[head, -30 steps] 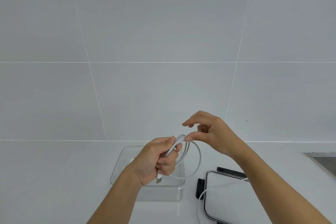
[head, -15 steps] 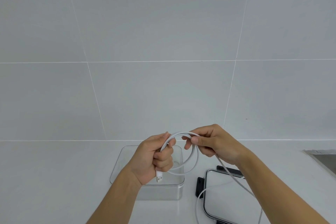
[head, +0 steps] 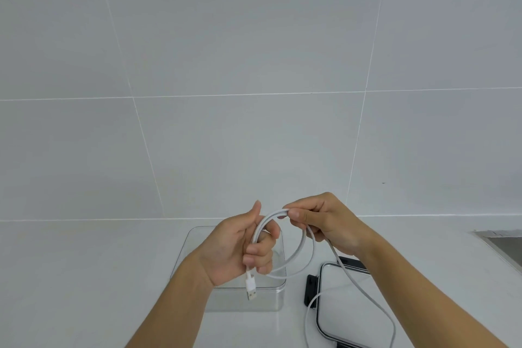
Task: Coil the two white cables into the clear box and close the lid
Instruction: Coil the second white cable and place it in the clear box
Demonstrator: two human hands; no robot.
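My left hand [head: 240,246] grips a white cable [head: 302,246] wound into a loop, its USB plug [head: 251,288] hanging below the fist. My right hand [head: 324,220] pinches the top of the loop between thumb and fingers. The cable's loose tail [head: 364,288] runs down from that hand across the lid [head: 347,316], which lies flat on the counter at the right with black latches. Both hands hover above the open clear box [head: 197,240]. Only this one cable shows clearly; my left hand hides much of the box's inside.
All of it sits on a white counter [head: 84,277] backed by a white tiled wall. A steel sink edge [head: 502,246] shows at the far right.
My right hand has laid another turn onto the loop and now pinches its top. The loop has grown wider, and my left thumb has lifted upward.
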